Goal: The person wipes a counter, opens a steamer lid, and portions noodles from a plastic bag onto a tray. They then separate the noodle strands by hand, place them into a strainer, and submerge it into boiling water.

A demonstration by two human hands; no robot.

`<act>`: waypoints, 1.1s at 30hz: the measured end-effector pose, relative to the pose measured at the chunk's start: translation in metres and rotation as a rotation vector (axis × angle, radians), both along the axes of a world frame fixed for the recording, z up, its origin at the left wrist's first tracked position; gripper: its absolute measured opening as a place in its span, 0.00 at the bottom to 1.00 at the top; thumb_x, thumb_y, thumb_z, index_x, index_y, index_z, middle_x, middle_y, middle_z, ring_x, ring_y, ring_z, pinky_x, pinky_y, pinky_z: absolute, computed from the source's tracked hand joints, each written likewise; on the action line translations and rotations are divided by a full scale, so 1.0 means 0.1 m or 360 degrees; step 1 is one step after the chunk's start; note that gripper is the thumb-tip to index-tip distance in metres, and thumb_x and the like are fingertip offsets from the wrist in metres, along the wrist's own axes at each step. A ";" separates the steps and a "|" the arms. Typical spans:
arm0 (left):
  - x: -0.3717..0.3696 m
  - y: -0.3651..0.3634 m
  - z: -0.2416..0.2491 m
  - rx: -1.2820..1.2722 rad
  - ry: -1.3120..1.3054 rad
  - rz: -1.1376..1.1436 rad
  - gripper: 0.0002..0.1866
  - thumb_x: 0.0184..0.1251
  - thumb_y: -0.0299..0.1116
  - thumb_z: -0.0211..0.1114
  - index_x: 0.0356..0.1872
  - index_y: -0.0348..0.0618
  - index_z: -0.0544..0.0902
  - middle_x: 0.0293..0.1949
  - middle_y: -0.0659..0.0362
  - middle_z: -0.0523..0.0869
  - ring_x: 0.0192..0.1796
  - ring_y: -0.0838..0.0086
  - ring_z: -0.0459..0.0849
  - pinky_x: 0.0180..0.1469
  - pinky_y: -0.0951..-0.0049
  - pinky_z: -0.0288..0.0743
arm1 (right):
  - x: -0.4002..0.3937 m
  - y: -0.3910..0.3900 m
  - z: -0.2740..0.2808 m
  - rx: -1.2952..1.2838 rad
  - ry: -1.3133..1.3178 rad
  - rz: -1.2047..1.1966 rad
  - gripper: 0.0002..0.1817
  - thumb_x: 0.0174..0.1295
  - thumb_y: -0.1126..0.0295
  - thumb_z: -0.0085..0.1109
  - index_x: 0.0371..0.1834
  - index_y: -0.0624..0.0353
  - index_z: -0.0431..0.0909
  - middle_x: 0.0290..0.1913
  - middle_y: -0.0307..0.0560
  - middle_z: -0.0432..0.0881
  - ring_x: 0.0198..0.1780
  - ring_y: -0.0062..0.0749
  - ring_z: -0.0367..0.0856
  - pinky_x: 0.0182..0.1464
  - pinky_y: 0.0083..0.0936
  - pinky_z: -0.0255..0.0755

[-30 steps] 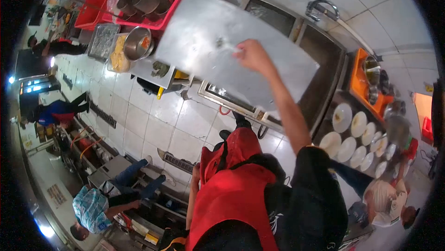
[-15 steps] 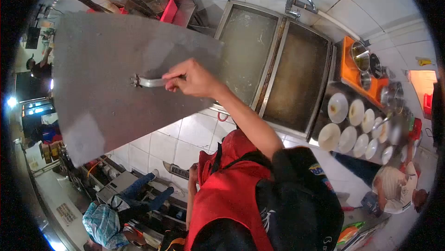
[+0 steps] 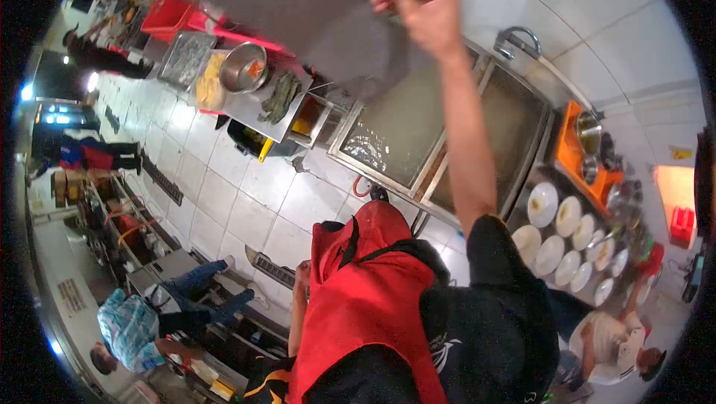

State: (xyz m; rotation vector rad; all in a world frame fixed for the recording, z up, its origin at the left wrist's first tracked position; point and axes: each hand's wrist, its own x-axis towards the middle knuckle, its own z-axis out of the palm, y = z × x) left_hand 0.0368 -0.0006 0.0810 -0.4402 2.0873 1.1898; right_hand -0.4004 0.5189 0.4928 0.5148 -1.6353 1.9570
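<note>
At the top of the view my right hand (image 3: 418, 5) is closed on the handle of a large grey metal panel (image 3: 313, 1). Only a blurred, pale bit of that handle shows by the fingertips. The panel is tilted up and its upper part runs out of view. Below it lies a two-part metal basin (image 3: 334, 147) with cloudy liquid in its left part and darker liquid in its right. My left hand (image 3: 302, 276) hangs low beside the red apron (image 3: 365, 292), its fingers mostly hidden.
A steel bowl (image 3: 240, 68), yellow food (image 3: 211, 85) and a dark green cloth-like bundle (image 3: 282, 97) sit on a counter left of the basin. White plates (image 3: 542, 204) and an orange tray (image 3: 573, 117) are at right. Several people work around, one (image 3: 130, 326) lower left, another (image 3: 608, 344) lower right.
My right hand has moved up and to the right with the panel, which now stands higher. The counter with the bowl and food, and more of the floor, have come into view.
</note>
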 end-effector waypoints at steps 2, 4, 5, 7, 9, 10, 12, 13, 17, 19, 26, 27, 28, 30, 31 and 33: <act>0.07 -0.01 -0.09 0.0016 -0.0007 0.0050 0.14 0.68 0.35 0.61 0.49 0.36 0.78 0.39 0.50 0.87 0.37 0.64 0.84 0.39 0.62 0.79 | 0.06 0.11 0.42 0.0418 -0.0238 -0.0337 0.10 0.69 0.76 0.52 0.43 0.69 0.82 0.33 0.45 0.85 0.28 0.27 0.82 0.31 0.23 0.77; 0.15 -0.03 -0.16 0.0035 -0.0033 0.0089 0.14 0.68 0.34 0.61 0.49 0.36 0.78 0.38 0.49 0.87 0.36 0.64 0.84 0.38 0.62 0.79 | -0.07 0.19 0.67 0.0498 -0.0008 -0.0485 0.07 0.66 0.77 0.58 0.34 0.68 0.85 0.25 0.39 0.84 0.25 0.17 0.79 0.29 0.15 0.75; 0.16 -0.04 -0.21 0.0054 -0.0043 0.0104 0.14 0.68 0.34 0.61 0.48 0.36 0.78 0.38 0.49 0.87 0.36 0.64 0.85 0.37 0.62 0.79 | -0.11 0.23 0.81 0.0619 0.0073 -0.0568 0.07 0.66 0.77 0.58 0.36 0.68 0.85 0.26 0.40 0.84 0.25 0.17 0.79 0.30 0.15 0.75; 0.18 -0.08 -0.31 0.0081 -0.0073 0.0125 0.13 0.68 0.34 0.61 0.48 0.36 0.78 0.38 0.49 0.87 0.35 0.63 0.85 0.37 0.61 0.79 | -0.21 0.23 1.06 0.0668 0.0152 -0.0750 0.07 0.67 0.76 0.58 0.38 0.68 0.84 0.26 0.41 0.84 0.26 0.17 0.79 0.30 0.15 0.75; 0.15 -0.13 -0.45 0.0114 -0.0107 0.0130 0.13 0.68 0.34 0.61 0.48 0.36 0.78 0.37 0.48 0.87 0.35 0.63 0.85 0.36 0.61 0.80 | -0.35 0.08 1.27 0.0617 0.0150 -0.0853 0.07 0.67 0.75 0.59 0.39 0.68 0.84 0.26 0.41 0.84 0.27 0.17 0.79 0.31 0.15 0.74; 0.14 -0.17 -0.50 0.0127 -0.0124 0.0123 0.13 0.68 0.33 0.61 0.47 0.36 0.78 0.37 0.48 0.87 0.34 0.62 0.85 0.35 0.61 0.80 | -0.43 -0.02 1.36 0.0590 0.0348 -0.0987 0.09 0.68 0.72 0.58 0.33 0.65 0.83 0.23 0.39 0.81 0.24 0.16 0.76 0.27 0.14 0.71; 0.10 -0.31 -0.66 0.0156 -0.0152 0.0102 0.12 0.67 0.33 0.62 0.47 0.36 0.77 0.37 0.48 0.87 0.34 0.62 0.85 0.34 0.60 0.80 | -0.57 -0.14 1.52 0.0588 0.0591 -0.1118 0.13 0.69 0.69 0.58 0.27 0.62 0.82 0.19 0.37 0.79 0.20 0.14 0.73 0.23 0.14 0.68; 0.07 -0.39 -0.76 0.0169 -0.0159 0.0092 0.12 0.67 0.33 0.62 0.47 0.36 0.77 0.36 0.47 0.87 0.33 0.62 0.85 0.34 0.60 0.80 | -0.58 -0.08 1.62 0.0897 0.0477 -0.1353 0.07 0.66 0.73 0.59 0.35 0.66 0.83 0.27 0.44 0.83 0.28 0.21 0.79 0.32 0.18 0.74; -0.43 -0.77 -1.21 0.0375 -0.0291 0.0308 0.12 0.67 0.32 0.62 0.46 0.37 0.77 0.35 0.47 0.87 0.32 0.61 0.86 0.32 0.59 0.80 | -1.02 -0.16 2.07 0.1114 0.0742 -0.1596 0.11 0.60 0.77 0.63 0.45 0.67 0.85 0.35 0.47 0.88 0.36 0.24 0.85 0.43 0.18 0.77; -0.89 -0.96 -1.41 0.0576 -0.0472 0.0617 0.11 0.67 0.32 0.62 0.45 0.37 0.77 0.35 0.46 0.87 0.31 0.60 0.86 0.31 0.58 0.81 | -1.09 -0.52 2.34 0.1222 0.0752 -0.1773 0.11 0.58 0.78 0.63 0.44 0.67 0.85 0.33 0.47 0.88 0.35 0.23 0.84 0.40 0.18 0.75; -2.51 -1.78 -1.55 0.0866 -0.0392 0.1114 0.11 0.72 0.32 0.57 0.45 0.33 0.76 0.30 0.47 0.87 0.22 0.64 0.86 0.16 0.68 0.75 | -1.78 -1.23 3.04 0.1529 0.0937 -0.2074 0.11 0.57 0.81 0.59 0.43 0.67 0.84 0.32 0.44 0.85 0.33 0.22 0.83 0.37 0.20 0.75; -2.64 -1.86 -1.53 0.0955 -0.0263 0.1121 0.11 0.72 0.32 0.56 0.45 0.33 0.76 0.30 0.47 0.87 0.22 0.64 0.86 0.16 0.68 0.75 | -1.86 -1.36 3.15 0.1631 0.0944 -0.2156 0.10 0.57 0.81 0.60 0.42 0.66 0.84 0.32 0.44 0.85 0.33 0.24 0.83 0.37 0.21 0.75; -2.77 -1.94 -1.56 0.1041 -0.0134 0.1128 0.10 0.72 0.31 0.56 0.45 0.33 0.76 0.30 0.48 0.87 0.22 0.64 0.86 0.17 0.68 0.75 | -1.93 -1.49 3.25 0.1732 0.0948 -0.2239 0.10 0.56 0.81 0.61 0.42 0.66 0.84 0.32 0.45 0.85 0.33 0.26 0.84 0.37 0.22 0.75; -3.01 -2.06 -1.64 0.1007 -0.0139 0.1112 0.11 0.71 0.32 0.56 0.45 0.33 0.76 0.30 0.47 0.87 0.22 0.64 0.86 0.17 0.68 0.75 | -2.07 -1.70 3.48 0.1806 0.1060 -0.2294 0.09 0.57 0.80 0.62 0.41 0.66 0.84 0.32 0.47 0.85 0.33 0.30 0.84 0.36 0.23 0.76; -3.08 -2.09 -1.71 0.0942 -0.0162 0.1086 0.12 0.71 0.34 0.57 0.45 0.34 0.76 0.30 0.47 0.87 0.22 0.63 0.86 0.17 0.68 0.75 | -2.12 -1.80 3.56 0.1886 0.1130 -0.2353 0.08 0.57 0.79 0.63 0.40 0.66 0.84 0.33 0.49 0.86 0.32 0.33 0.85 0.36 0.24 0.76; -3.08 -2.10 -1.83 0.0913 -0.0179 0.1146 0.12 0.71 0.36 0.56 0.45 0.35 0.76 0.30 0.47 0.87 0.22 0.62 0.86 0.16 0.68 0.75 | -2.17 -1.93 3.67 0.1946 0.1238 -0.2406 0.07 0.57 0.77 0.63 0.39 0.65 0.85 0.33 0.50 0.86 0.32 0.35 0.85 0.36 0.25 0.77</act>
